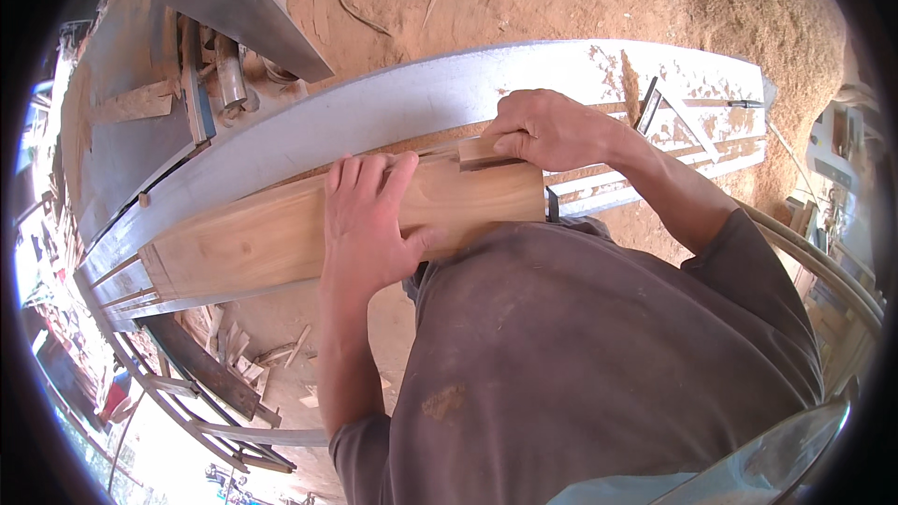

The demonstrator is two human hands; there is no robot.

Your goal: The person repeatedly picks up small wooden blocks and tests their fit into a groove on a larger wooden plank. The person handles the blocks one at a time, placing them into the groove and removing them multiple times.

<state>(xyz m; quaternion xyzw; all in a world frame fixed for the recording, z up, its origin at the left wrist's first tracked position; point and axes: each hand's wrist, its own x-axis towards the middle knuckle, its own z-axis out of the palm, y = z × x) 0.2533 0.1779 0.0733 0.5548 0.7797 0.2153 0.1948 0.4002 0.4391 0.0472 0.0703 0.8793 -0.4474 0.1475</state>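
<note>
A long, thick wooden board (242,245) lies along the metal machine bed (414,102), close against the front of my dark shirt. My left hand (372,221) is spread across the board, its fingertips at the far edge and its thumb on the near side. Near the board's right end, my right hand (547,128) grips a small wooden block (478,149) set against the far edge. The fingers partly hide the block, so its full length cannot be told.
On the bed's right part lies a carpenter's square (677,116) among patches of sawdust. Angled sheet metal (231,7) juts in at upper left. Wood offcuts (242,351) litter the ground below the bed. A sawdust heap (758,0) lies at upper right, and a hose (814,259) curves at right.
</note>
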